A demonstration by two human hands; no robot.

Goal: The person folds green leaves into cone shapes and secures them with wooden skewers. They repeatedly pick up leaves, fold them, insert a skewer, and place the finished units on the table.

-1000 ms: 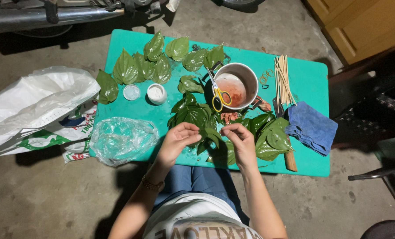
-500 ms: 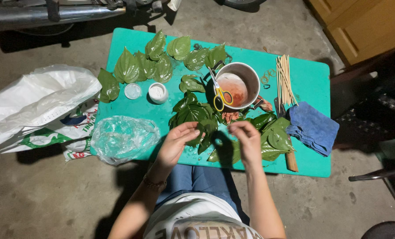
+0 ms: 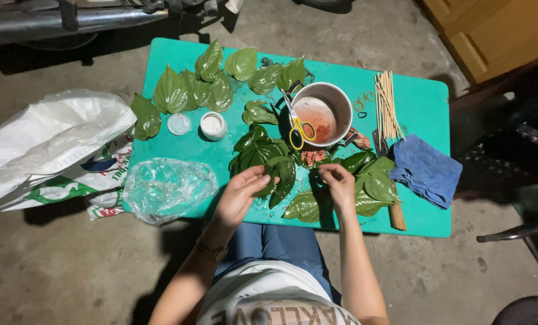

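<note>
Fingers (image 3: 258,178) of my left hand (image 3: 242,194) are curled partly shut, pinching a green leaf (image 3: 281,176) at the near middle of the desk (image 3: 428,108). Right hand (image 3: 339,183) sits just beside it, fingers bent down onto another leaf (image 3: 308,206) near the near edge; can't tell if they actually grip it or just press. Both leaves lie in a loose leaf pile (image 3: 263,147) mid-desk, more leaves (image 3: 374,180) to the right of my right hand.

Behind the pile: metal pot (image 3: 326,111) with reddish paste inside, yellow-handled scissors (image 3: 298,125) lying across its rim. Right of the pot, a bundle of thin wooden sticks (image 3: 386,105) and a couple of rubber bands (image 3: 365,99). Blue cloth (image 3: 426,170) hangs over the right edge. Small white cup (image 3: 213,125) and a round lid (image 3: 178,124) sit left of center, a row of leaves (image 3: 196,87) spread along the far-left part. Crumpled clear plastic bag (image 3: 167,188) at the near-left corner, overhanging. White sack (image 3: 46,141) on the floor off the left edge.
</note>
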